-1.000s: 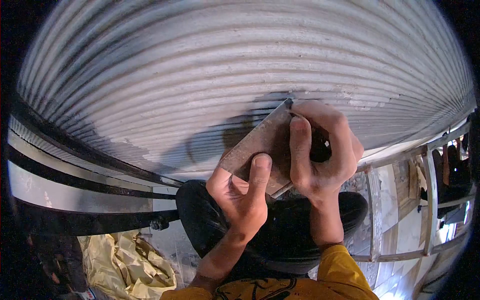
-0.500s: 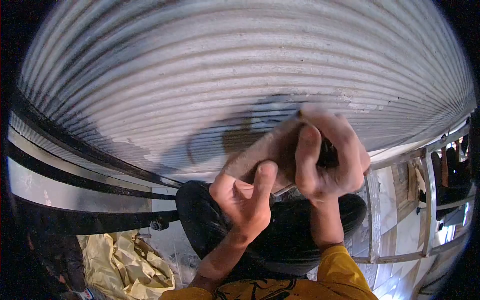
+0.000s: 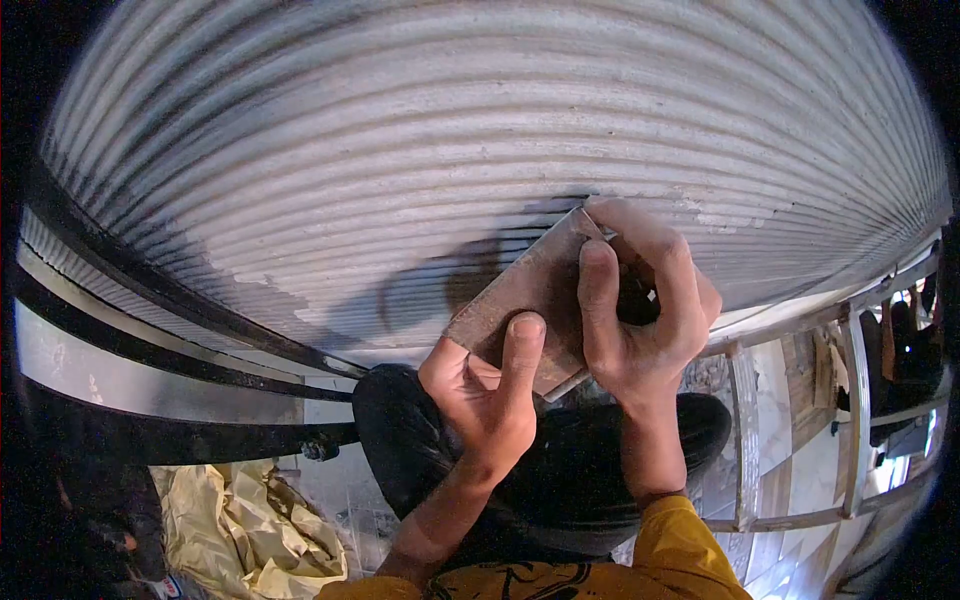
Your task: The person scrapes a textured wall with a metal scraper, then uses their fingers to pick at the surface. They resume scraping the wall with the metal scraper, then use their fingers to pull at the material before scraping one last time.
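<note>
A brown, dusty, folded sheet that looks like sandpaper (image 3: 525, 295) is held up between both hands, tilted, in front of the ribbed surface. My left hand (image 3: 490, 395) grips its lower left end, with the thumb flat on the near face and the fingers behind. My right hand (image 3: 655, 310) pinches the upper right corner between thumb and curled fingers. Pale dust coats the fingers. Beyond the hands rises a large whitish ribbed panel (image 3: 430, 150), its ridges running across the view, with grey bare-looking patches low down.
A metal ladder (image 3: 748, 440) lies at the right, with tiles beneath it. Dark and grey metal bars (image 3: 180, 445) run along the left. A crumpled yellowish sheet (image 3: 250, 530) lies on the floor at lower left. My dark-trousered knees (image 3: 400, 420) are folded close under the hands.
My right hand has shifted slightly left and its index finger, blurred before, now shows sharply at the sandpaper's corner. My left hand has barely moved and keeps its hold.
</note>
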Motion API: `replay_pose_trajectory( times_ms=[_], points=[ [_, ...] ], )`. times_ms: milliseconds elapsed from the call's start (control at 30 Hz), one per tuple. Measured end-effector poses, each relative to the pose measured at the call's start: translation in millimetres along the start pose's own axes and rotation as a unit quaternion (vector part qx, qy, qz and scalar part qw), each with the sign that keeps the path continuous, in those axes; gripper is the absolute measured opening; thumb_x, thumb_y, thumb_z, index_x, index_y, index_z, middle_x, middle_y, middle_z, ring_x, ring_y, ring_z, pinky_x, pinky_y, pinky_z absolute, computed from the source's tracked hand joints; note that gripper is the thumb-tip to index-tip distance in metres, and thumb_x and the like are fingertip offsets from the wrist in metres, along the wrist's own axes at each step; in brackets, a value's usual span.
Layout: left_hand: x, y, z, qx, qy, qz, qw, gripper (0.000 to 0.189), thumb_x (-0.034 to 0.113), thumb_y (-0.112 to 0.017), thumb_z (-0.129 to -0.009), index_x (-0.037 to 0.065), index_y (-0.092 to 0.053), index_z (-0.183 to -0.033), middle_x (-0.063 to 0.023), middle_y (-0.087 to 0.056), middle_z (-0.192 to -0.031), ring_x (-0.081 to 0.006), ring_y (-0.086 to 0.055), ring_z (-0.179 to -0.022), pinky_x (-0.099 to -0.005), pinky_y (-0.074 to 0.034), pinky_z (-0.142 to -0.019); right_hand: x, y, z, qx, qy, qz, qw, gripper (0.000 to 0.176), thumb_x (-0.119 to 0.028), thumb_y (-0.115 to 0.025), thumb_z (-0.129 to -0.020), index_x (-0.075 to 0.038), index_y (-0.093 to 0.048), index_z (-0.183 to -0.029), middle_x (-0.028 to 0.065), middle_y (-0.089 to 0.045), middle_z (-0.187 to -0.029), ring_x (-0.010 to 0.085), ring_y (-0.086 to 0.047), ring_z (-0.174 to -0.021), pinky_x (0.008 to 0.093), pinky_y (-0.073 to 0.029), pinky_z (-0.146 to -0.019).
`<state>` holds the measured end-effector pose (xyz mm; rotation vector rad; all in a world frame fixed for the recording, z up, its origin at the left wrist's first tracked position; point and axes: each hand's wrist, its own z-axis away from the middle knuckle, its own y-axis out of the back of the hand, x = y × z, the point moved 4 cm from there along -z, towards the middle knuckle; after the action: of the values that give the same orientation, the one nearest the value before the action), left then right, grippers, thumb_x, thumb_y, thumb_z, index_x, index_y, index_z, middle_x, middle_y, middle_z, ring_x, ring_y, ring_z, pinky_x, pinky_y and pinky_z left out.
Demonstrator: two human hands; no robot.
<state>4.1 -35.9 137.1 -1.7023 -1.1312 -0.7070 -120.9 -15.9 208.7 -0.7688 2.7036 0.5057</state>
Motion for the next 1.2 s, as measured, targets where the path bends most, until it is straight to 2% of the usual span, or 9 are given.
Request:
replay_pose_trajectory(
  times_ms=[267, 333, 367, 667, 733, 800, 900, 1100, 1200],
  points=[
    [2, -2, 3, 0.009, 0.001, 0.018, 1.000, 0.022, 0.008, -0.068, -0.092, -0.008, -0.065, -0.107, -0.0124, -0.069, -0.101, -0.0142, -0.063, -0.093, -0.0311, -0.050, -0.085, -4, 6, -5, -0.034, 0.013, 0.004, 0.999, 0.036, 0.004, -0.068, -0.076, -0.008, -0.067, -0.110, 0.0088, -0.063, -0.075, 0.0231, -0.062, -0.059, 0.0319, -0.049, -0.052],
    [2, -3, 4, 0.000, 0.013, 0.002, 1.000, 0.028, 0.012, -0.067, -0.092, -0.008, -0.064, -0.112, -0.0132, -0.069, -0.107, -0.0171, -0.062, -0.099, -0.0336, -0.048, -0.091, -8, 8, -7, -0.082, -0.040, 0.007, 0.996, 0.018, 0.006, -0.062, -0.085, 0.003, -0.067, -0.102, 0.0151, -0.072, -0.090, 0.0218, -0.070, -0.076, 0.0270, -0.052, -0.074],
    [2, -4, 4, -0.009, 0.027, -0.016, 0.999, 0.035, 0.017, -0.065, -0.092, -0.007, -0.063, -0.117, -0.0139, -0.068, -0.113, -0.0201, -0.061, -0.104, -0.0362, -0.045, -0.096, -8, 8, -9, -0.082, -0.037, 0.008, 0.996, 0.018, 0.006, -0.062, -0.085, 0.003, -0.067, -0.102, 0.0151, -0.072, -0.090, 0.0218, -0.070, -0.076, 0.0270, -0.052, -0.074],
    [-2, -8, 5, -0.005, 0.008, 0.036, 0.999, 0.034, 0.018, -0.065, -0.093, -0.007, -0.062, -0.117, -0.0131, -0.067, -0.113, -0.0202, -0.061, -0.104, -0.0367, -0.044, -0.097, -6, 7, -13, -0.101, 0.010, 0.031, 0.994, 0.025, 0.010, -0.059, -0.080, 0.001, -0.067, -0.102, 0.0120, -0.065, -0.075, 0.0209, -0.063, -0.061, 0.0287, -0.049, -0.059],
    [-4, -7, 6, -0.008, 0.010, 0.026, 1.000, 0.034, 0.018, -0.065, -0.093, -0.007, -0.063, -0.116, -0.0128, -0.067, -0.112, -0.0199, -0.061, -0.104, -0.0366, -0.044, -0.097, 1, 7, -9, -0.070, 0.049, 0.030, 0.996, 0.039, -0.001, -0.070, -0.071, -0.009, -0.068, -0.109, 0.0060, -0.062, -0.074, 0.0210, -0.059, -0.054, 0.0320, -0.045, -0.046],
    [-5, -7, 7, -0.010, 0.012, 0.017, 1.000, 0.035, 0.019, -0.066, -0.093, -0.007, -0.063, -0.115, -0.0124, -0.068, -0.111, -0.0195, -0.061, -0.103, -0.0365, -0.044, -0.096, -1, 14, -4, -0.059, 0.068, 0.051, 0.995, 0.038, 0.000, -0.070, -0.071, -0.007, -0.068, -0.108, 0.0059, -0.061, -0.072, 0.0205, -0.058, -0.053, 0.0315, -0.044, -0.045],
    [-4, -2, 15, 0.011, -0.064, -0.036, 0.997, 0.019, 0.007, -0.069, -0.089, -0.006, -0.066, -0.102, -0.0117, -0.070, -0.098, -0.0151, -0.063, -0.089, -0.0313, -0.050, -0.082, -2, 16, 2, -0.045, 0.078, 0.058, 0.994, 0.035, 0.001, -0.069, -0.072, -0.005, -0.068, -0.106, 0.0070, -0.062, -0.072, 0.0207, -0.059, -0.053, 0.0307, -0.045, -0.046],
    [-10, -4, 10, 0.019, 0.028, 0.021, 0.999, 0.020, 0.009, -0.069, -0.090, -0.006, -0.065, -0.103, -0.0104, -0.070, -0.099, -0.0134, -0.063, -0.089, -0.0302, -0.050, -0.081, -1, 10, 3, -0.013, 0.009, 0.035, 0.999, 0.027, 0.004, -0.067, -0.080, -0.004, -0.065, -0.105, 0.0126, -0.068, -0.084, 0.0259, -0.068, -0.065, 0.0323, -0.052, -0.056],
    [-8, -9, 5, 0.017, 0.008, 0.061, 0.998, 0.021, 0.009, -0.068, -0.092, -0.006, -0.065, -0.105, -0.0106, -0.069, -0.101, -0.0133, -0.063, -0.092, -0.0310, -0.050, -0.084, -1, 9, -2, -0.026, 0.007, 0.029, 0.999, 0.026, 0.005, -0.066, -0.081, -0.004, -0.064, -0.105, 0.0137, -0.069, -0.087, 0.0279, -0.069, -0.068, 0.0327, -0.053, -0.059]
  ],
)
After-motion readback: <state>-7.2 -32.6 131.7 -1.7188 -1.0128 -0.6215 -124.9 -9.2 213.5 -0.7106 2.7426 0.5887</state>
